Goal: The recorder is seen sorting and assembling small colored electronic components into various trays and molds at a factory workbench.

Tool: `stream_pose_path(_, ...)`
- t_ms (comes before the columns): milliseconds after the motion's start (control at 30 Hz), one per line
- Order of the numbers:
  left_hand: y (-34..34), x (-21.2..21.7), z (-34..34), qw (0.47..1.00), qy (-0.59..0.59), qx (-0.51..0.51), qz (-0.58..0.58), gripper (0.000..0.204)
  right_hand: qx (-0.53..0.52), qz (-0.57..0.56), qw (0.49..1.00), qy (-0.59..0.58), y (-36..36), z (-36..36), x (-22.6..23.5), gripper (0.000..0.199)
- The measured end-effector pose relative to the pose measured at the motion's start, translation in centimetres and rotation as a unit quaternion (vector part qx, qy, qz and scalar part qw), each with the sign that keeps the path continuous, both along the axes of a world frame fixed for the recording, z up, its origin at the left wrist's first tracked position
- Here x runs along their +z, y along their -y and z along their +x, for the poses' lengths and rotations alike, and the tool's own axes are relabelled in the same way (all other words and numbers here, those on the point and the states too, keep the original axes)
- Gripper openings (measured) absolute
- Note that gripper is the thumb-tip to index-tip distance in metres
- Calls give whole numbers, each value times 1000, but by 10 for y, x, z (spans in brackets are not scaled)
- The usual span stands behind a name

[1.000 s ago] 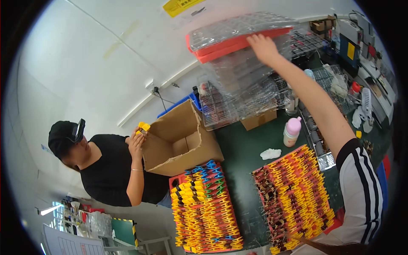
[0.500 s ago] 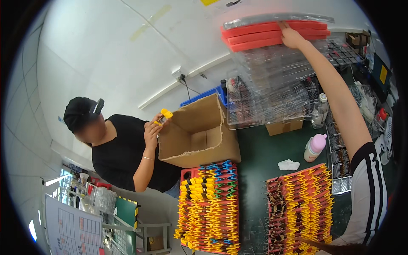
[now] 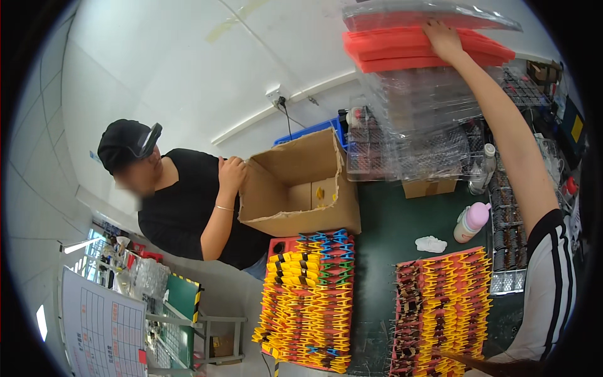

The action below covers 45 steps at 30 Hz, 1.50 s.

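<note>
My right hand reaches up at the far right, its fingers bent over red foam sheets and closed on them. Over the sheets lies a grey-silver wrapped layer; clear plastic trays are stacked beneath. My left hand is out of view. On the green table, a red foam board holds rows of yellow, blue and green spring clamps. To its right stands a second board of yellow clamps with dark small parts along its left side.
At left, a co-worker's hand rests on the rim of an open cardboard box with a small yellow piece inside. A pink-capped bottle, white crumpled tissue, clear bottle and metal mesh tray stand at right.
My right hand has shifted its fingers on the red sheets, and the silver layer now stands further off them. The co-worker's hand has let go of a yellow piece; one now lies in the box.
</note>
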<state>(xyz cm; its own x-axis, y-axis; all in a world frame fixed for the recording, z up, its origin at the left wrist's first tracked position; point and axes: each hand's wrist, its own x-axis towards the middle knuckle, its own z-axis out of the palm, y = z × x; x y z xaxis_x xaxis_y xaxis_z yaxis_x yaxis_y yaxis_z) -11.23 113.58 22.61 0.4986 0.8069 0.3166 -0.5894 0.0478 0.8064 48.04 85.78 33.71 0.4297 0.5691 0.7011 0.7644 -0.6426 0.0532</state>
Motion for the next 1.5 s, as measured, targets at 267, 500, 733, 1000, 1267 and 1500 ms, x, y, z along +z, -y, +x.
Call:
stream_pose_path(267,-150,7,20,920,-10,-376,-106,46,205,79,965,-145,54,18,120,67)
stream_pose_path(500,-134,25,12,915,-33,-401,-34,61,133,50,986,93,71,-66,175,50)
stream_pose_path(733,-103,43,33,949,-71,-288,-111,67,118,213,924,293,70,-61,174,25)
stream_pose_path(1000,-99,64,18,906,-31,-406,-113,62,-14,289,906,310,80,-82,205,19)
stream_pose_path(1267,163,24,-9,992,-110,-40,-42,46,-13,198,924,327,80,-55,192,15)
stream_pose_path(1500,587,-130,-112,833,-527,159,-58,33,44,247,896,365,121,-79,243,7)
